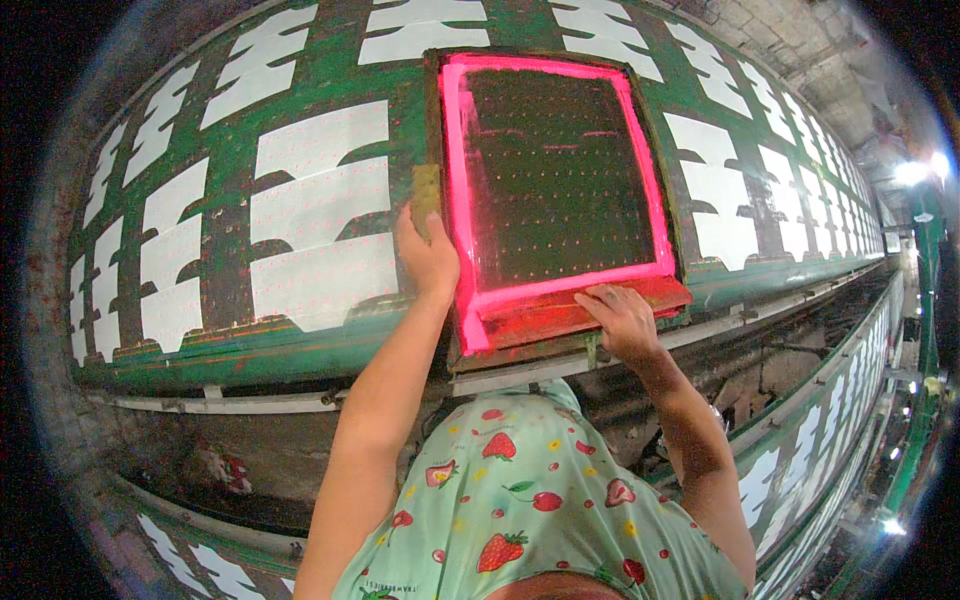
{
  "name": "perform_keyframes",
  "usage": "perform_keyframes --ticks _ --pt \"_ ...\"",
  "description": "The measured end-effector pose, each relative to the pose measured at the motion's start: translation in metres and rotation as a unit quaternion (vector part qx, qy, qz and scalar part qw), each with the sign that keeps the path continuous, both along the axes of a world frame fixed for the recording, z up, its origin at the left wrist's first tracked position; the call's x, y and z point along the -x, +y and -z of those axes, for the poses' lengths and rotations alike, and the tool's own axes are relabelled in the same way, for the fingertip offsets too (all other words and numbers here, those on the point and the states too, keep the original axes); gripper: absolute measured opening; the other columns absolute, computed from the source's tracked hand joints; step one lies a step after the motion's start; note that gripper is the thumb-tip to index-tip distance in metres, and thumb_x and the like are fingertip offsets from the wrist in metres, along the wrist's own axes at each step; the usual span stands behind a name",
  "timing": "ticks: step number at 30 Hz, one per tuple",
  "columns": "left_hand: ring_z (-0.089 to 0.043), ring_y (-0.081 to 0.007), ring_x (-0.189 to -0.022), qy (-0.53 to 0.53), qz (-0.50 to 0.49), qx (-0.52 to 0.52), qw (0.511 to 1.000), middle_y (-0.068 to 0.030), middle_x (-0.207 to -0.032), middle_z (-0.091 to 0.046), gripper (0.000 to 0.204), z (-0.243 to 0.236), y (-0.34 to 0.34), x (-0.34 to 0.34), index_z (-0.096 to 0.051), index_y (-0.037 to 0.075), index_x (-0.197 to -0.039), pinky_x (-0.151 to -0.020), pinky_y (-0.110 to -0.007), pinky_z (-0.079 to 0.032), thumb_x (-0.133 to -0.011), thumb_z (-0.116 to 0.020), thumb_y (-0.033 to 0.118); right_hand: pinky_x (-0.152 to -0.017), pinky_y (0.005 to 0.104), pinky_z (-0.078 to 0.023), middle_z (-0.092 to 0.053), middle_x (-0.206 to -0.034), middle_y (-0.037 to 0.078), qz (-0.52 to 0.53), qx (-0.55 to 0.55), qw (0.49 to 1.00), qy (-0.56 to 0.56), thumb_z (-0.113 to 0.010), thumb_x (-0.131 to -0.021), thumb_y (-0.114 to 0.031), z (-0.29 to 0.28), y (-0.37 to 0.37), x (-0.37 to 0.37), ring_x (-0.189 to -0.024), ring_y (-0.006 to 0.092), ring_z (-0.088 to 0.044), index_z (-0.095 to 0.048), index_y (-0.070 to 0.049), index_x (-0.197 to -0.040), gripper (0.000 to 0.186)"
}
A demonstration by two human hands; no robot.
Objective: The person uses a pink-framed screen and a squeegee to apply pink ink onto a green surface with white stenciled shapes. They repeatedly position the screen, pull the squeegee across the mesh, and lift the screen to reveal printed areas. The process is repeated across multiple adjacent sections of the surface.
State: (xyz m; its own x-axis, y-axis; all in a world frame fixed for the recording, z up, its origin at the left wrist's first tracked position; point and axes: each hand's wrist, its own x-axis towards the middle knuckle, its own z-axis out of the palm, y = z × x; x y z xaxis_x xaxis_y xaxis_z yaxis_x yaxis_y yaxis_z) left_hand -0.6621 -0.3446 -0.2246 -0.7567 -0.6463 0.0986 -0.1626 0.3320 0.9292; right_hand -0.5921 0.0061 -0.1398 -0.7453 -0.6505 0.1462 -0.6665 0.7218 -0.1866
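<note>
A screen printing frame (655, 140) lies flat over the long green table, its dark mesh (555, 190) bordered by bright pink ink. My left hand (430, 252) grips the frame's left side, just below a worn yellowish piece (426, 188) sticking up along that edge. At the near end of the screen, a red-stained squeegee (530, 312) lies across the frame's width. My right hand (622, 318) is closed over the squeegee's upper edge, right of its middle; part of the grip is hidden under the fingers.
White cut fabric pieces (320, 200) with faint pink dots lie in rows on the green table (235, 360). A metal rail (250, 405) runs along its near edge. Behind me stands another table with white pieces (800, 450). Lamps (910, 172) shine at the right.
</note>
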Motion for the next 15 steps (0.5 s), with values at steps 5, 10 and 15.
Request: perform_keyframes --ticks 5,10,15 --pt "-0.062 -0.0348 -0.139 -0.018 0.005 -0.012 1.000 -0.0239 -0.152 -0.063 0.052 -0.007 0.001 -0.002 -0.053 -0.003 -0.158 -0.120 -0.043 -0.045 -0.114 -0.061 0.024 -0.100 0.0504 -0.058 -0.075 -0.125 0.011 0.000 0.004 1.000 0.009 -0.070 -0.082 -0.003 0.011 -0.011 0.081 -0.115 0.0354 -0.072 -0.076 -0.013 -0.136 0.055" --pt "-0.057 -0.0407 -0.144 -0.047 0.000 -0.073 0.996 -0.0267 -0.154 -0.061 0.049 -0.013 0.004 -0.004 -0.053 -0.005 -0.157 -0.125 -0.046 -0.040 -0.116 -0.052 0.021 -0.103 0.0512 -0.059 -0.076 -0.127 0.015 0.006 -0.016 0.999 0.027 -0.075 -0.082 -0.003 0.022 -0.024 0.192 -0.117 0.0380 -0.073 -0.075 -0.013 -0.137 0.056" --pt "-0.063 -0.0345 -0.137 -0.044 -0.037 -0.040 0.998 -0.0242 -0.146 -0.066 0.046 -0.005 0.004 -0.001 -0.057 -0.007 -0.153 -0.119 -0.044 -0.046 -0.117 -0.051 0.021 -0.102 0.0522 -0.061 -0.076 -0.128 0.019 -0.008 -0.019 0.997 0.075 -0.073 -0.087 -0.004 0.031 -0.037 0.305 -0.117 0.0387 -0.075 -0.076 -0.013 -0.134 0.048"
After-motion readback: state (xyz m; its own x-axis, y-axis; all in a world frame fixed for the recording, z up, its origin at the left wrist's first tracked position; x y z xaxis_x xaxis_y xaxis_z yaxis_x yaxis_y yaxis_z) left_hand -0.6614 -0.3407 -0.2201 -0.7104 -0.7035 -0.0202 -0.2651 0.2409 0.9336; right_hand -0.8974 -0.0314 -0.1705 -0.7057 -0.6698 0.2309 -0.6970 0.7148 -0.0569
